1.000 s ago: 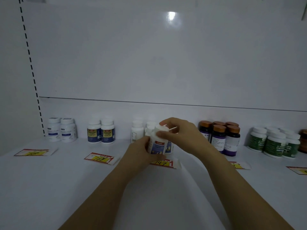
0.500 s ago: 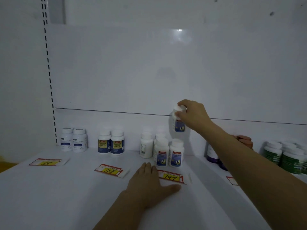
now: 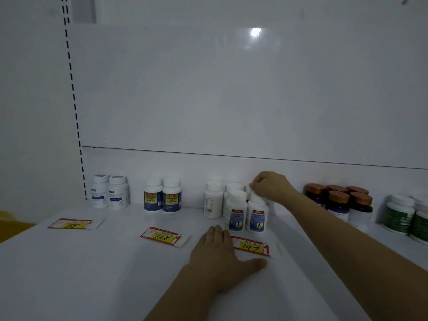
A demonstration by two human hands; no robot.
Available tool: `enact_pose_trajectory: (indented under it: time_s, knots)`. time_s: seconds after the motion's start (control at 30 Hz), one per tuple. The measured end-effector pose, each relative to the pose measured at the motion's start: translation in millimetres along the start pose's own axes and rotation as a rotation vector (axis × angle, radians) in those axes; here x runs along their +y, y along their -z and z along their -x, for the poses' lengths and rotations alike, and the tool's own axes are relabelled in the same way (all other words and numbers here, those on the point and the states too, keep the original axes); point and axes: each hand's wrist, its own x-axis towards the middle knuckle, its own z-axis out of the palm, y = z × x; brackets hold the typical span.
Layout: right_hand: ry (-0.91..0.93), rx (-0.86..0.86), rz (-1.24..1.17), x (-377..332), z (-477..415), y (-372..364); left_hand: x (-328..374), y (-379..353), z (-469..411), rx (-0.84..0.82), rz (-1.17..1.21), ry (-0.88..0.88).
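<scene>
Restock nearly done: right hand [image 3: 271, 187] grip pinches white bottle [image 3: 248, 191] by cap, looks seated behind 147 tag [image 3: 251, 246], left hand [image 3: 215, 258] flat, fingers straight, beside tag; release pending.

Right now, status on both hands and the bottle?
Right hand grips white bottle at back row, behind two blue-label bottles. Left hand flat on shelf by 147 price tag.

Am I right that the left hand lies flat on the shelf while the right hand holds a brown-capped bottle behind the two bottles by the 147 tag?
Not quite: the head view shows the bottle in the right hand is white-capped, not brown-capped. The left hand lies flat on the shelf, and the bottle is behind those two bottles.
</scene>
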Motion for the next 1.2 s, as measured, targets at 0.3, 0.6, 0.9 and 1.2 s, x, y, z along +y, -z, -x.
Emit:
enact_pose_trajectory:
  time_s: [0.3,0.6,0.9,1.2]
  knots:
    - [0.124,0.033,0.1,7,40,54,2,6,0,0.024,0.051,0.011]
    - [0.216,0.038,0.179,75,62,144,71,41,16,0.147,0.057,0.05]
    - [0.253,-0.054,0.241,137,55,125,186,-14,0,0.174,0.036,0.042]
    - [0.316,0.021,0.348,153,60,100,181,-42,-23,0.094,-0.083,0.03]
